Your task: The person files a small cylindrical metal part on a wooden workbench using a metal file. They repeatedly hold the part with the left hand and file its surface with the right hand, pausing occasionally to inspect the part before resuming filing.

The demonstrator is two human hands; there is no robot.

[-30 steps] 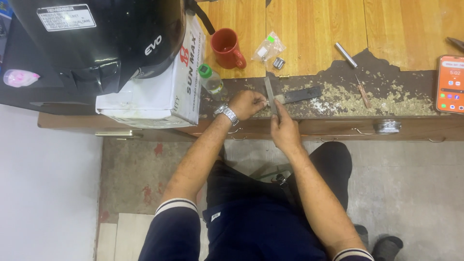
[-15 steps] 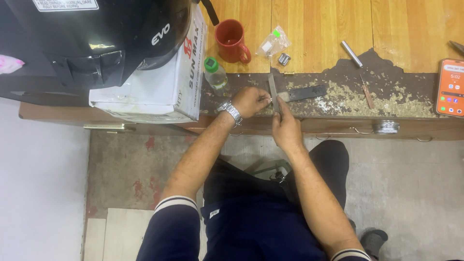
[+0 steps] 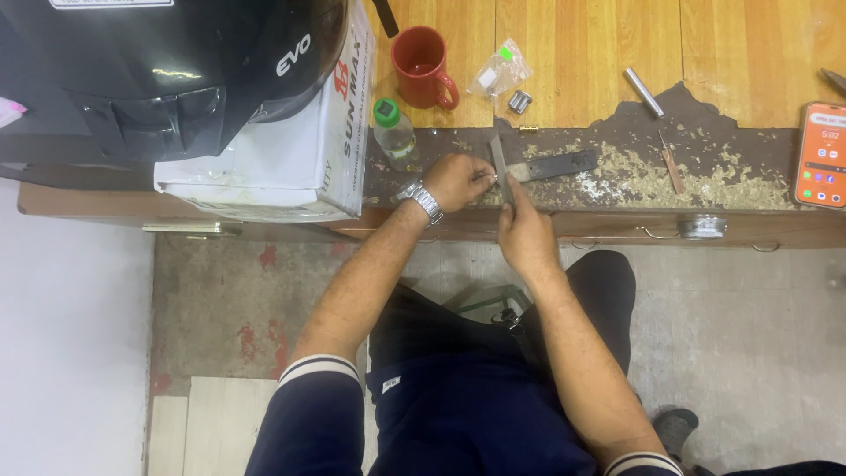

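My left hand [image 3: 458,181], with a metal watch on the wrist, pinches a small shiny metal piece [image 3: 490,177] at the worn front edge of the wooden bench [image 3: 582,44]. My right hand [image 3: 523,227] grips a flat grey metal file [image 3: 500,160] that points away from me, its blade lying against the small piece. Both hands meet beside a dark flat metal bar [image 3: 557,166] that lies across the bench edge.
A black helmet [image 3: 167,70] sits on a white cardboard box [image 3: 291,159] at left. Close by are a small green-capped bottle [image 3: 393,132], a red mug [image 3: 423,67], a clear plastic bag [image 3: 499,70], a metal rod [image 3: 643,92], a phone [image 3: 821,155] and a round tin [image 3: 701,227].
The view has shifted slightly. My hands stay at the same spot on the bench edge, with the file moved only a little against the small piece.
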